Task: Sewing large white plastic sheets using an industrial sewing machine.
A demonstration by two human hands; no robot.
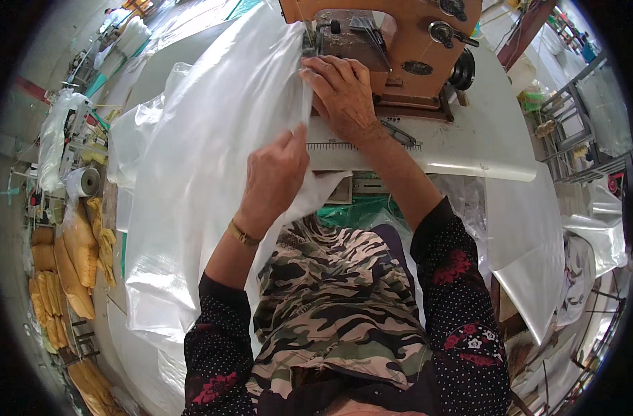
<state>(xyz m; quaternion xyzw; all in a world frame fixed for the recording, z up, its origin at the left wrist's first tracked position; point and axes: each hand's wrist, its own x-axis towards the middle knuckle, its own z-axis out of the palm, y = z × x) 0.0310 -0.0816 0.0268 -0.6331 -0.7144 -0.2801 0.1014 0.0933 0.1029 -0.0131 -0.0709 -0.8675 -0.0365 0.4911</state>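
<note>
A large translucent white plastic sheet [212,132] drapes over the left of the table and down toward my lap. Its right edge runs up to the needle area of a brown sewing machine [417,45]. Close to the presser foot [309,43], my right hand [340,97] pinches that edge, fingers bent together and the thumb mostly hidden. Nearer to me, my left hand [278,173] is closed on the same edge, its fingertips slightly blurred. The sheet's lower layers are hidden beneath my left hand and forearm.
A ruler strip [365,145] runs along the table's front, with a small metal tool [398,132] beside the machine base. More clear plastic [528,243] hangs off the right side. Yellow folded bundles [77,243] and a white roll [84,182] stand at the left. A metal rack [583,118] is at right.
</note>
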